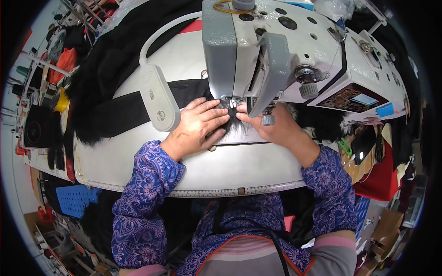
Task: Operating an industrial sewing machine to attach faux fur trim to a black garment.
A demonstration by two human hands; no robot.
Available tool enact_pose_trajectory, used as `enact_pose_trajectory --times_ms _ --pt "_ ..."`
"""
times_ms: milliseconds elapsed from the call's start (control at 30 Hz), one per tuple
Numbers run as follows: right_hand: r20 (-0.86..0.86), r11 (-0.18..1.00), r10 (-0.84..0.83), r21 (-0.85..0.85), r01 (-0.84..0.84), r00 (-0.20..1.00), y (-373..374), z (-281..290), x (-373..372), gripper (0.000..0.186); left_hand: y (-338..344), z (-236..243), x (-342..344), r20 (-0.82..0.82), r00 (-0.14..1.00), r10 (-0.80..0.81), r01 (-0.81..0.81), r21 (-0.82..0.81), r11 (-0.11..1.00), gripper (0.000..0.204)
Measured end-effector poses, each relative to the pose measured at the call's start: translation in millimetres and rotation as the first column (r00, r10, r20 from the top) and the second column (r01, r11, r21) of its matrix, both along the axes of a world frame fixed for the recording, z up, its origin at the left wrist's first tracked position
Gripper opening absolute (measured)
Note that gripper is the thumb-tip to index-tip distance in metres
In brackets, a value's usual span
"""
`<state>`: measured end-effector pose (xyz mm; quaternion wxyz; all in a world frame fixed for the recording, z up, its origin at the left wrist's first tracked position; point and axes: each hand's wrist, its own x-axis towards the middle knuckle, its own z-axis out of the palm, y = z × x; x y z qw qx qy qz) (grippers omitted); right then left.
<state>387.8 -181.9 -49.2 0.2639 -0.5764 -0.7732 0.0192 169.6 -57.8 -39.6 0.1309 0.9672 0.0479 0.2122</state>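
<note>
Between both hands, directly under the needle area of the industrial sewing machine, black fur fabric is lying on the grey machine table. The left hand is pressing flat on the fabric, fingers spread and pointing toward the presser foot. The right hand is resting on the other side of the foot, partly hidden behind the machine head; its fingertips appear to be holding the fabric edge down, but whether they are pinching it cannot be told.

Step in hand, as judged: the fabric is being guided under the presser foot for stitching, with both hands steadying the seam line.

A black strip of fabric is running away from the left hand across the table toward a larger pile of black fur beyond it. A white gooseneck lamp is sitting just beside the left hand, its head nearly touching the knuckles. More fur is bunching beyond the right hand, under the machine arm.

Next move, as judged: feeding calls for even pressure from both hands, fingertips kept clear of the needle, and long pile kept brushed away from the seam so it is not trapped in the stitching.
</note>
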Motion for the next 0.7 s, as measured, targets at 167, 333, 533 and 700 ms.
enact_pose_trajectory --times_ms 167,333,533,700 --pt "0.152 0.99 -0.084 -0.095 0.1 0.985 4.8 -17.8 19.3 0.021 2.6 -0.2 7.7 -0.014 0.999 0.032 -0.032 -0.023 0.999 0.033" --pt "0.172 0.979 -0.078 -0.175 0.108 0.982 2.4 -10.8 18.7 0.039 3.7 -0.5 6.0 -0.028 0.999 0.031 -0.032 -0.025 0.999 0.037" --pt "0.143 0.987 -0.075 -0.128 0.094 0.987 2.7 -12.4 18.5 0.044 4.0 2.9 6.6 -0.004 1.0 0.002 -0.002 -0.056 0.998 0.038" --pt "0.182 0.974 -0.095 -0.186 0.129 0.979 3.6 -6.4 17.3 0.042 4.6 2.2 7.5 0.012 1.0 0.004 -0.003 -0.046 0.999 0.036"
